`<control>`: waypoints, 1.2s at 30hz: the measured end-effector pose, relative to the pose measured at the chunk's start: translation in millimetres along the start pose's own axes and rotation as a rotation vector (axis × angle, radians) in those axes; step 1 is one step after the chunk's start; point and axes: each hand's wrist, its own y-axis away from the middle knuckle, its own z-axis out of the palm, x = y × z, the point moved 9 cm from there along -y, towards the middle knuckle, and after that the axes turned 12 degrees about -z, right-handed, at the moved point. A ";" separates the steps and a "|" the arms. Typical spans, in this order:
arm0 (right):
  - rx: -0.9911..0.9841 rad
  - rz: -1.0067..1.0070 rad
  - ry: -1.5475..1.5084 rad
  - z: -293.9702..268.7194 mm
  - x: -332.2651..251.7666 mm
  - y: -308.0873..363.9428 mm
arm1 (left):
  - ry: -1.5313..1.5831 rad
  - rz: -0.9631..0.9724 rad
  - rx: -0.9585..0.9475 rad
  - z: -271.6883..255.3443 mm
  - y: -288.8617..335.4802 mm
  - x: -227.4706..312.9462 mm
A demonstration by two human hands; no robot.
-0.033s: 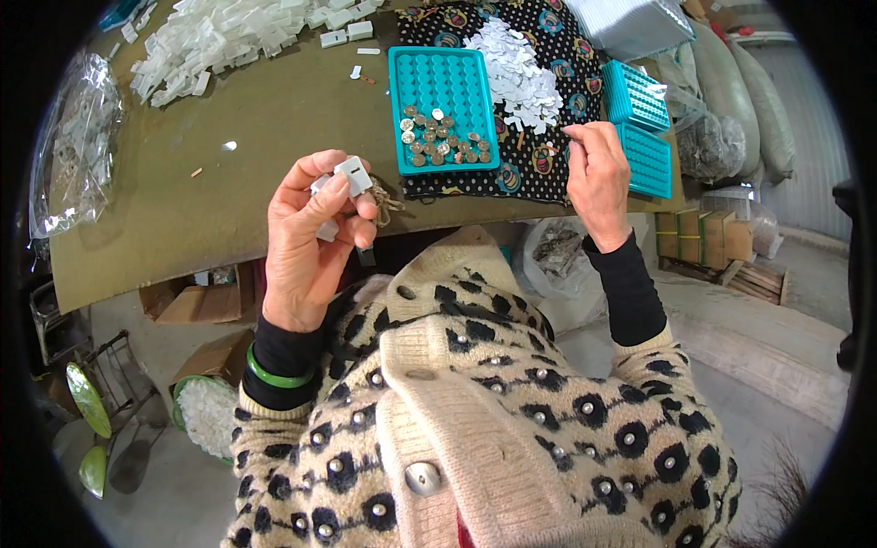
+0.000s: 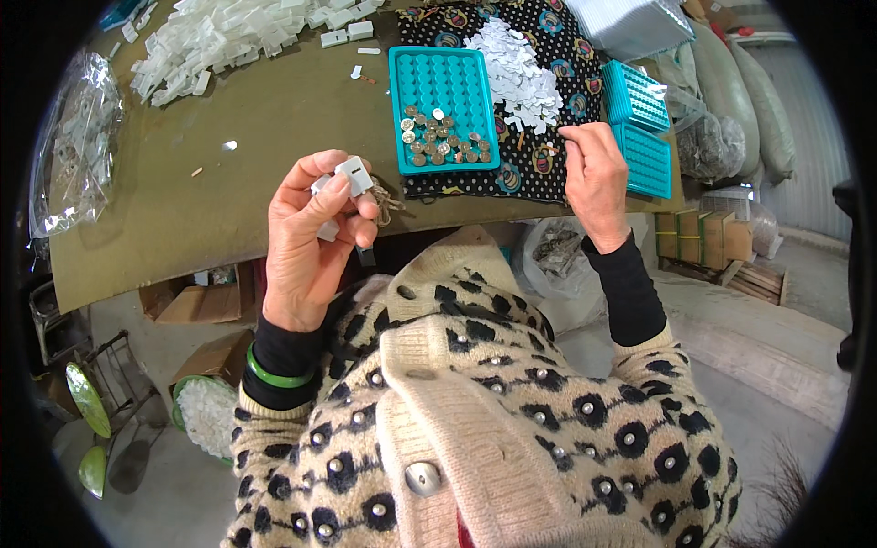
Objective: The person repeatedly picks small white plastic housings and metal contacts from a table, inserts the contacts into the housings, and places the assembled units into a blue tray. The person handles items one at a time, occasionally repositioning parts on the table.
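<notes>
My left hand [image 2: 306,242] is closed around small white plastic casings [image 2: 352,175], at least two of them. The top one, with a dark slot in its face, sits between thumb and fingers. Brown strings [image 2: 388,203] hang beside those fingers. My right hand [image 2: 596,183] hovers over the dark patterned cloth [image 2: 438,187], just right of a heap of flat white pieces [image 2: 516,78]. Its fingers are drawn together, and whatever lies between the tips is too small to make out. A teal tray [image 2: 443,78] between the hands holds several round, silvery button cells [image 2: 429,146] in its near rows.
Many white casings [image 2: 228,41] lie heaped at the far left of the table [image 2: 164,219]. A clear plastic bag [image 2: 78,146] rests at the left edge. Stacked teal trays [image 2: 647,160] stand at right. Below are cardboard boxes [image 2: 206,304] and a tub of white pieces [image 2: 206,416].
My right hand has shifted very slightly to the left. My left hand and the casings in it look the same.
</notes>
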 end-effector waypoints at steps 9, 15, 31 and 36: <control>-0.137 0.074 -0.075 14.5 5.7 0.9 | -0.021 -0.030 0.031 2.5 1.5 -2.1; -0.011 0.304 -0.300 6.8 30.0 5.7 | -0.033 -0.028 0.005 1.4 1.4 -2.7; -0.108 -0.115 0.071 8.0 -4.4 -9.6 | -0.314 0.023 0.086 16.1 7.1 -1.5; -0.119 -0.073 -0.062 4.3 4.1 -0.4 | -0.255 -0.031 0.102 14.3 4.9 -5.9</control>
